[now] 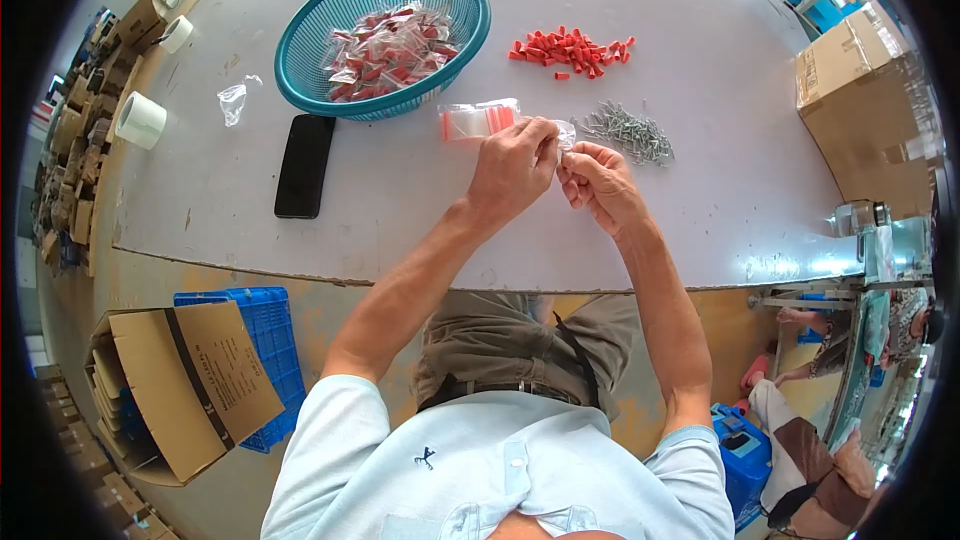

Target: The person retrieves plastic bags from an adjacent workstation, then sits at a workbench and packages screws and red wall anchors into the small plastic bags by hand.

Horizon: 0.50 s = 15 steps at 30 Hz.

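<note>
A small clear plastic bag (566, 132) is pinched between my two hands over the table. My left hand (512, 165) has its fingers closed on the bag's left side. Thumb and fingertips of my right hand (600, 185) press together at its lower right edge; whether they also hold a small part is hidden. Just behind my left hand lies a stack of clear bags with red strips (470, 121). A pile of grey screws (635, 132) is right of the bag, and a heap of red cone-shaped plastic plugs (570, 48) sits farther back.
A teal basket (287, 70) of filled bags stands at the back left, with a black phone (304, 166) before it. Tape rolls (141, 120) and a crumpled plastic scrap (232, 103) lie left. A cardboard box (865, 110) stands right; another person's legs show lower right.
</note>
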Tool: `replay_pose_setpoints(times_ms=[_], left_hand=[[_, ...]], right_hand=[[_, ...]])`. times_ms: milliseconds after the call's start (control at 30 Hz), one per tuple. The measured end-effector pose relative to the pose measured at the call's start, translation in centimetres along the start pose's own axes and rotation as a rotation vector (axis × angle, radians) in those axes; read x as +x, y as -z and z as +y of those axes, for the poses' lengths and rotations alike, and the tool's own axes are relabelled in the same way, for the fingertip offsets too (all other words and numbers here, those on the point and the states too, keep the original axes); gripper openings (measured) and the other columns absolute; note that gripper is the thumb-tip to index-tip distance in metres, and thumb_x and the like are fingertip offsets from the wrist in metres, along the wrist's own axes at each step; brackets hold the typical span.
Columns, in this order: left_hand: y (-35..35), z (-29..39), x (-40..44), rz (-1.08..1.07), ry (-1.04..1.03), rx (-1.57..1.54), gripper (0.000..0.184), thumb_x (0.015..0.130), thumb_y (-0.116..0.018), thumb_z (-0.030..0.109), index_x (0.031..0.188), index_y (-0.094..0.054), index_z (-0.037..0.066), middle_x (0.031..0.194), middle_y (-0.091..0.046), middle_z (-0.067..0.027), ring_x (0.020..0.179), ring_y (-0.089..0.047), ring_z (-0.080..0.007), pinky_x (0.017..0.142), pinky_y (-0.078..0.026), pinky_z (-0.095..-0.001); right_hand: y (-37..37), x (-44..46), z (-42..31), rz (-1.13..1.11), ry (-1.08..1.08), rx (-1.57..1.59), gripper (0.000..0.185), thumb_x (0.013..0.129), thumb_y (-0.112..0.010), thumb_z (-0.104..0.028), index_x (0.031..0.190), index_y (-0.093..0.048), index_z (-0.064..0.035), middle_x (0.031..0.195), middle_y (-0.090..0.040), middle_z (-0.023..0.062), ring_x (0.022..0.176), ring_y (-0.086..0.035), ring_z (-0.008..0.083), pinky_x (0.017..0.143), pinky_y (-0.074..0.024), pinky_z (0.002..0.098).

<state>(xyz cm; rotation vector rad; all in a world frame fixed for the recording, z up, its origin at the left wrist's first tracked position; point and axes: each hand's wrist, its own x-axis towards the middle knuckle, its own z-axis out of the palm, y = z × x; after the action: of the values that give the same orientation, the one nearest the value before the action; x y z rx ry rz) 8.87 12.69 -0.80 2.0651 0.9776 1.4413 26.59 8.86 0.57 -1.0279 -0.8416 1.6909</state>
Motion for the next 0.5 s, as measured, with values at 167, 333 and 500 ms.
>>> replay_pose_setpoints(times_ms=[167,333,500], left_hand=[[0.0,0.4,-0.1,-0.047,-0.038,0.0,0.01,0.088,-0.072,-0.002,0.096,-0.067,0.001,0.089,-0.073,-0.0145,0.078,-0.074,-0.0286,0.068,-0.061,-0.0368],[0.0,0.4,-0.3,-0.123,-0.051,-0.058,0.012,0.087,-0.073,-0.005,0.097,-0.069,0.0,0.091,-0.075,-0.0114,0.08,-0.076,-0.0222,0.071,-0.062,-0.0325],[-0.4,0.5,-0.2,-0.168,0.03,-0.169,0.011,0.089,-0.069,-0.006,0.098,-0.07,0.0,0.09,-0.075,-0.0105,0.078,-0.075,-0.0193,0.072,-0.061,-0.0309]], right_hand=[[0.5,-0.1,-1.0,-0.003,-0.092,-0.008,0.011,0.097,-0.069,-0.011,0.091,-0.067,-0.0033,0.077,-0.069,0.0053,0.058,-0.065,0.0085,0.05,-0.0548,0.0216],[1.8,0.2,-1.5,-0.013,-0.134,0.041,0.01,0.097,-0.07,-0.01,0.092,-0.07,-0.0012,0.082,-0.073,0.0087,0.062,-0.069,0.0104,0.056,-0.0597,0.0218],[2.7,0.4,-1.7,0.009,-0.168,0.088,0.009,0.096,-0.072,-0.008,0.094,-0.071,0.0007,0.087,-0.075,0.0122,0.07,-0.074,0.0142,0.064,-0.065,0.0236]])
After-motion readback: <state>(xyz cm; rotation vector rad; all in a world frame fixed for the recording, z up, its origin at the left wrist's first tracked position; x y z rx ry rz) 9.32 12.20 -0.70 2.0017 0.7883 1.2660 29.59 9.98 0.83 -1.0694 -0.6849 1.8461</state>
